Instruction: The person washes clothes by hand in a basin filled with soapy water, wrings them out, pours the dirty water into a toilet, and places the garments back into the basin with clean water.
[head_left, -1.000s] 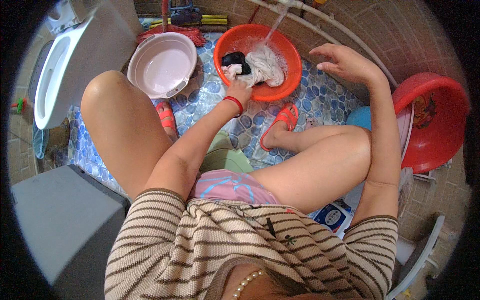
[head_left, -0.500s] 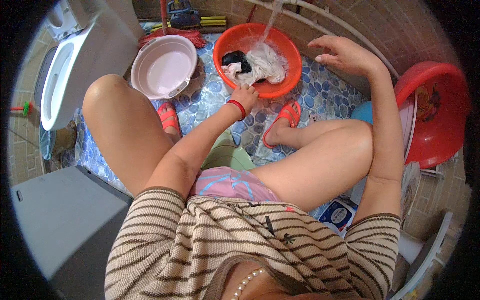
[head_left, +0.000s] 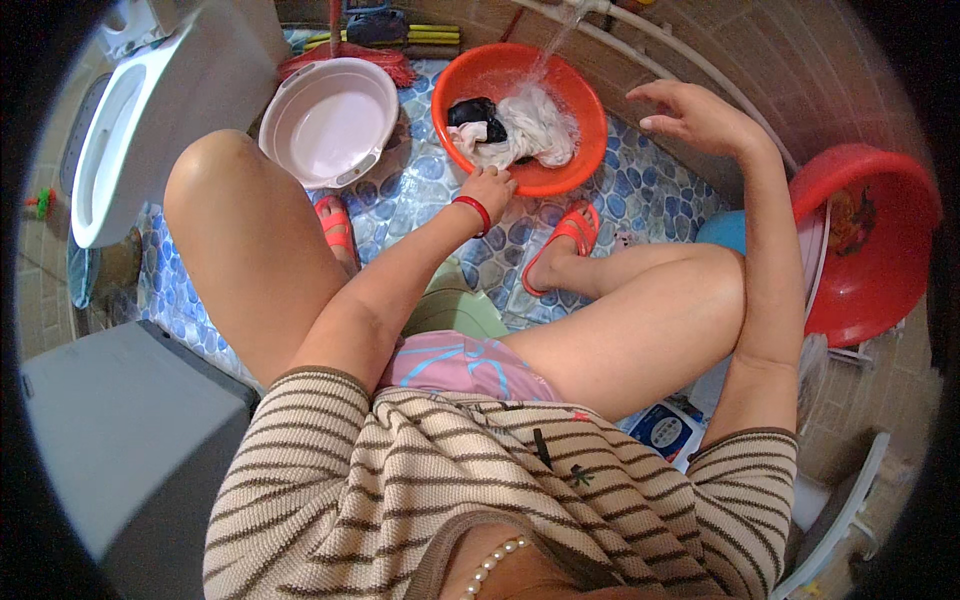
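An orange-red basin (head_left: 591, 150) stands on the floor ahead of me, with a stream of water (head_left: 552, 50) falling into it from above. Inside lie wet white cloth (head_left: 545, 128) and a black piece of cloth (head_left: 470, 120). My left hand (head_left: 488, 190), with a red band at the wrist, has its fingers curled over the basin's near rim; the fingertips are partly hidden. To the right of the basin my right hand (head_left: 695, 118) hangs in the air, its fingers loosely bent and apart, holding nothing.
A pale pink basin (head_left: 380, 140) sits left of the orange-red one, with a red broom (head_left: 390, 64) behind it. A larger red basin (head_left: 905, 270) leans at the right wall. White pipes (head_left: 690, 75) run along the far wall. A grey bin-like box (head_left: 130, 410) stands at left.
The view has shifted slightly. My left hand stays on the basin's rim and my right hand keeps hanging beside it, while water still runs in.
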